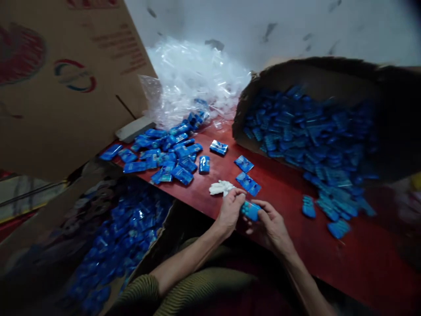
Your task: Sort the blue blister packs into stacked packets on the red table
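Note:
Between my two hands, close to the table's front edge, is a small blue packet [250, 210] with rounded teal bumps showing at its left end. My left hand [230, 210] pinches that left end between thumb and fingers. On the packet's right end, my right hand [272, 221] grips with its thumb on top; some of its fingers are hidden underneath. Just behind my left hand lies a crumpled white cloth or glove [221, 187]. Two flat blue packets [248, 184] rest on the table beyond my hands.
A heap of blue packets [171, 153] covers the red table's [279, 193] left part, with clear plastic bags [197, 74] piled behind. At right, an open cardboard box [296, 66] spills blue-teal pieces [329, 193]. Lower left, another box holds blue packets [121, 241]. A large carton [75, 131] stands left.

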`<state>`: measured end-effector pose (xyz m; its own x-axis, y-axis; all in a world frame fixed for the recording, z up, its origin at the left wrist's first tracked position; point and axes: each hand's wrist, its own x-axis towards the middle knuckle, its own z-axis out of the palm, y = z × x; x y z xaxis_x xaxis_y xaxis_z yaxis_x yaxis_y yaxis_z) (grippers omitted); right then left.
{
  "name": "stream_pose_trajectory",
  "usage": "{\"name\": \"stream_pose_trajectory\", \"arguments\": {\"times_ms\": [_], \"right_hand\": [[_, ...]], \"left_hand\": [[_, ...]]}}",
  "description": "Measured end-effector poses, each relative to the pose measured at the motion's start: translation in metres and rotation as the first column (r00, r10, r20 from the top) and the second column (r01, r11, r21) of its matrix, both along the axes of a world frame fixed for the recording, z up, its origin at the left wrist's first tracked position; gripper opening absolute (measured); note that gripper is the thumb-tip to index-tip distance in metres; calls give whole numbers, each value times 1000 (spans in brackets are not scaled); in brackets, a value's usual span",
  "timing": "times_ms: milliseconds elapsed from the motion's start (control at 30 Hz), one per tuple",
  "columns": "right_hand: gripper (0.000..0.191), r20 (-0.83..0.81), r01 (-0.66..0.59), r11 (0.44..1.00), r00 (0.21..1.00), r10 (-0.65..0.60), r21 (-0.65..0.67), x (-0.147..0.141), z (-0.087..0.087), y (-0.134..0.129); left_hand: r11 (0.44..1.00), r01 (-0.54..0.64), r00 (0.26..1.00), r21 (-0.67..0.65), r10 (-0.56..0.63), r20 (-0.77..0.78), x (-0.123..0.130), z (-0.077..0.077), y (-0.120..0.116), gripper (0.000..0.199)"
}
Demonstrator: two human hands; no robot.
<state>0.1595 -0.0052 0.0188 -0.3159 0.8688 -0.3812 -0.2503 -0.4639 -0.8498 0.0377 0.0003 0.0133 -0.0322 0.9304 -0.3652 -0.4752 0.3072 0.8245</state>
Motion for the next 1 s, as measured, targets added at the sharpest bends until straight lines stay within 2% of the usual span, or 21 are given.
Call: {"name": "stream_pose_trajectory", "arguments": {"times_ms": [100,167,267,333,433,600,733,800,900,1000], "right_hand": [[38,-125,-19,1000,992,19,-1,0,-4,-5],[34,-209,-20,999,978,14,-29,2,-4,-8],[28,-319,-55,995,947,26,-84,10,-2,-12],[25,-369,-102,990,927,60,-96,18,0,-12],[22,-378,-150,987,919,115,-63,30,3,-12],[26,-197,-180,984,965,173,-17,34,-3,-9],[31,134,-108,990,986,96,88,26,-14,-10],[30,326,-123,982,943,70,146,23,-17,-11],[29,509,-213,955,857,80,208,25,-18,-4],[27,656,-244,908,753,-43,340,39,-18,15]], "left_hand": [[999,42,997,16,-41,-72,0,1,-2,23],[987,159,977,22,-154,-151,-2,5,-5,23],[939,343,920,41,-326,-218,-5,12,-10,24],[927,373,909,46,-355,-220,-3,16,-13,23],[937,347,919,36,-333,-210,3,16,-17,22],[958,283,911,39,-256,-324,10,7,-20,20],[971,235,874,35,-195,-445,9,-4,-15,21],[970,241,849,23,-199,-490,9,-10,-11,22],[956,291,795,24,-227,-562,10,-16,-4,26],[940,327,689,97,-166,-706,12,-13,-2,35]]}}
